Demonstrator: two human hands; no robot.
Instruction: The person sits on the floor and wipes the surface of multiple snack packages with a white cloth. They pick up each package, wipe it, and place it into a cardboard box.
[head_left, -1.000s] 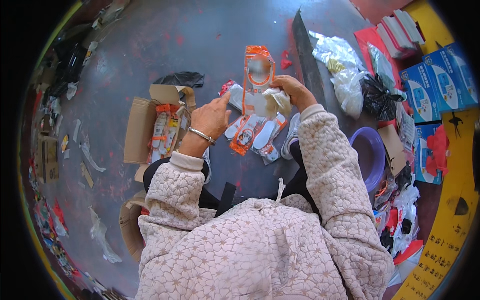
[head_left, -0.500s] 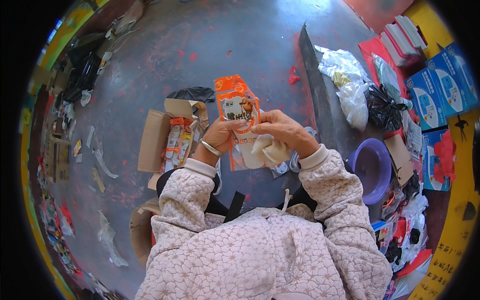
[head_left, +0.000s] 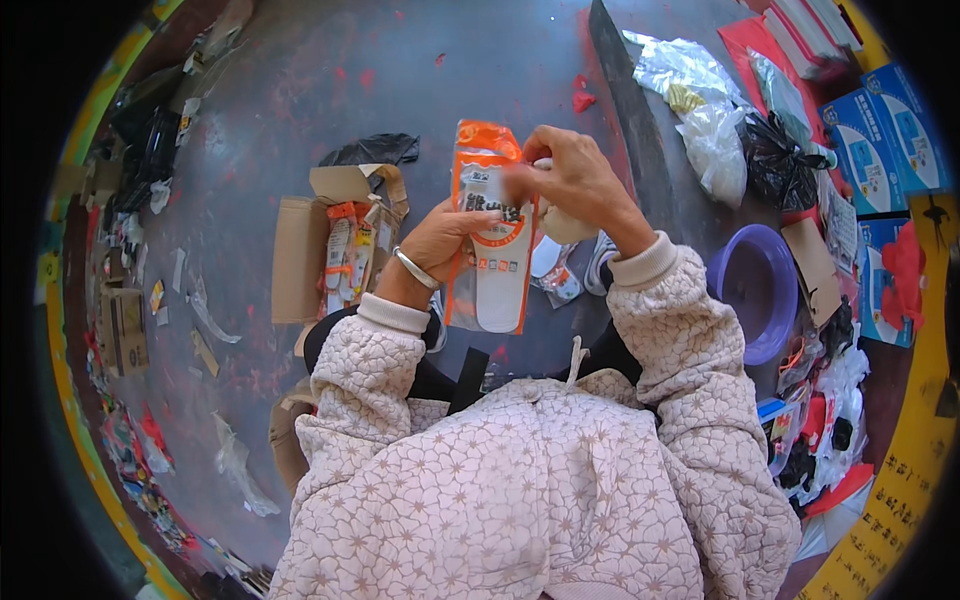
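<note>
A flat orange-and-clear plastic packet (head_left: 497, 285) stands upright before me, with a white insole-shaped piece showing through its lower part. My left hand (head_left: 443, 240), a bangle at its wrist, is closed on the packet's left side with the thumb across the front. My right hand (head_left: 583, 185) is bent over the packet's upper right edge, its fingertips blurred by motion. A crumpled cream cloth (head_left: 566, 226) sits under the right palm, held by its curled fingers. Whether those fingertips also pinch the packet is not clear.
An open cardboard box (head_left: 298, 262) with similar orange packets (head_left: 345, 250) stands left of my hands. Another packet (head_left: 556, 280) lies by my foot. To the right are a purple basin (head_left: 783, 300), plastic bags (head_left: 715, 155) and blue boxes (head_left: 868, 145).
My right hand has risen from the packet's middle to its upper right edge, taking the cloth along. The packet has shifted right and stands straighter, still in my left hand.
</note>
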